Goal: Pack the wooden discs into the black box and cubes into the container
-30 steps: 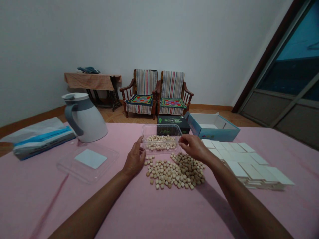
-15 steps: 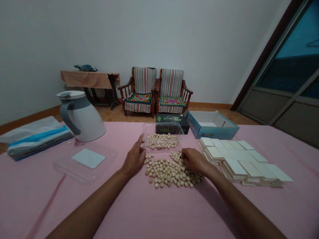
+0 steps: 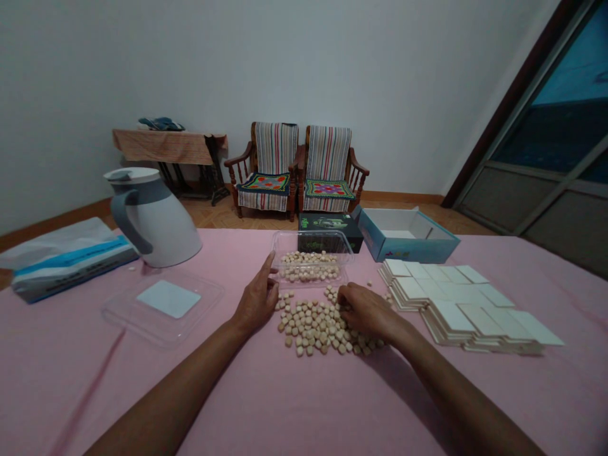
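Note:
A loose pile of small wooden cubes (image 3: 313, 323) with rounded edges is spread on the pink cloth. Behind it stands a clear plastic container (image 3: 280, 244) with more such cubes inside. My left hand (image 3: 256, 297) rests beside the container's near left corner, index finger stretched along its side, holding nothing. My right hand (image 3: 365, 310) reaches down onto the right part of the pile, its fingers bent and drawn together. Its fingertips are among the cubes, and whether one is pinched there is hidden. A clear lid (image 3: 118, 310) with a white label lies at left.
On the right lie stacked white tiles (image 3: 456, 297), with an open blue box (image 3: 413, 247) behind them. A black box (image 3: 332, 244) stands behind the container. At left are a white jug (image 3: 171, 228) and a tissue pack (image 3: 71, 266). Two chairs (image 3: 294, 171) stand beyond the table.
My right hand has shifted slightly left over the pile, uncovering a few stray cubes behind it. My left hand stays by the container. The view has tilted slightly.

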A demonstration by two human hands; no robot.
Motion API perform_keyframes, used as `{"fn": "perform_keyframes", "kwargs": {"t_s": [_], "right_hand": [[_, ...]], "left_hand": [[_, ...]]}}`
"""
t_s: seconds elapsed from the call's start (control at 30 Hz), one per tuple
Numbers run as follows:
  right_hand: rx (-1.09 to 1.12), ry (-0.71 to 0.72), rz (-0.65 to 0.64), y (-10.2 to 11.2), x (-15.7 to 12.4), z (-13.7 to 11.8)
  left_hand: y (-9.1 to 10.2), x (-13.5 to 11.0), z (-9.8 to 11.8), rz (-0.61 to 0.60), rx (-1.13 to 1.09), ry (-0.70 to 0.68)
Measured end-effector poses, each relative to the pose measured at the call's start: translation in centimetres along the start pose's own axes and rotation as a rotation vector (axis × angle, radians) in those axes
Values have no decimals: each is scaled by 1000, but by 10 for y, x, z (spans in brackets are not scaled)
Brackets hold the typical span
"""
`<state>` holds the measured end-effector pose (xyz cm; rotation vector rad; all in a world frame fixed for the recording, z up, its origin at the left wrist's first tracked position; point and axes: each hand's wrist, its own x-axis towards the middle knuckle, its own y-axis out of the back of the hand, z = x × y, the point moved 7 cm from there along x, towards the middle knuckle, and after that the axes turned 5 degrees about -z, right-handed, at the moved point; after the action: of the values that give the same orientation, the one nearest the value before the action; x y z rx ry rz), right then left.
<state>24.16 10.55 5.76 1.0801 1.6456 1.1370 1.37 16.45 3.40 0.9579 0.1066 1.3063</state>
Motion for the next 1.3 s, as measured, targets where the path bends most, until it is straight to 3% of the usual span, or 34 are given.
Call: {"fn": "perform_keyframes", "kwargs": {"t_s": [0.37, 0.5, 0.63, 0.7, 0.77, 0.9, 0.97, 1.17, 1.3], "right_hand": [[67, 66, 66, -7, 4, -10], [105, 64, 141, 22, 10, -10], [193, 78, 451, 68, 20, -5], [236, 81, 551, 77, 20, -4], [229, 99, 467, 70, 19, -7], [148, 138, 70, 26, 8, -19], [126, 156, -17, 8, 2, -23], [159, 205, 35, -9, 0, -26], [198, 207, 86, 12, 7, -21]], "left_hand": [[0, 0, 2, -11, 8, 28], [0, 0, 1, -4, 11, 12], [0, -1, -1, -9, -3, 24], [1, -1, 0, -10, -11, 21], [1, -1, 2, -13, -18, 11], [1, -1, 5, -24, -13, -4], [-1, 0, 6, -42, -6, -13], [-6, -1, 7, -89, 14, -42], [-8, -1, 7, -110, 33, -63]]}}
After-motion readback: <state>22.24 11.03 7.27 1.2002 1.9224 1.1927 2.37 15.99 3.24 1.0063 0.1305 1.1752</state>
